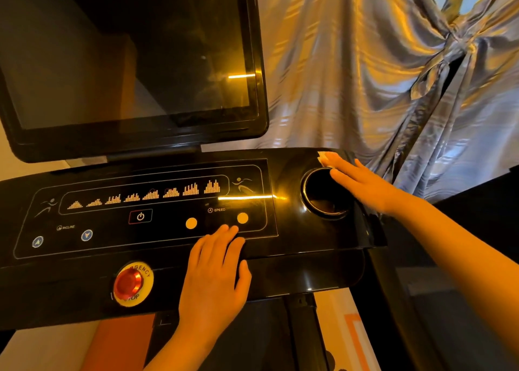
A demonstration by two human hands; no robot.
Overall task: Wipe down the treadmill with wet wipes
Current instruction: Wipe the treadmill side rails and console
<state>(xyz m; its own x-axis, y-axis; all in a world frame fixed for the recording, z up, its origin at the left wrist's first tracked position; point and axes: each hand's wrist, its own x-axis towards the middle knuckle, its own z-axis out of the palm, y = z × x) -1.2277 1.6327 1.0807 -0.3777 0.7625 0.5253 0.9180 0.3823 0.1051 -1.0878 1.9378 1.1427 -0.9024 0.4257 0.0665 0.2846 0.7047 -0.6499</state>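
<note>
The treadmill's glossy black console (289, 171) fills the middle of the head view, with a printed control panel (146, 210) and a dark screen (126, 61) above it. My right hand (362, 185) lies flat with straight fingers on the console's far right corner, pressing a white wet wipe (324, 157) whose edge shows past the fingertips, just beyond the round cup holder (325, 193). My left hand (216, 272) rests flat on the console's front edge, fingertips near the speed buttons, holding nothing.
A red emergency stop button (129, 283) sits left of my left hand. Shiny silver curtain fabric (393, 75) hangs behind and right of the console. The black right upright (393, 300) runs down beneath my right forearm. An orange and white surface (348, 331) shows below.
</note>
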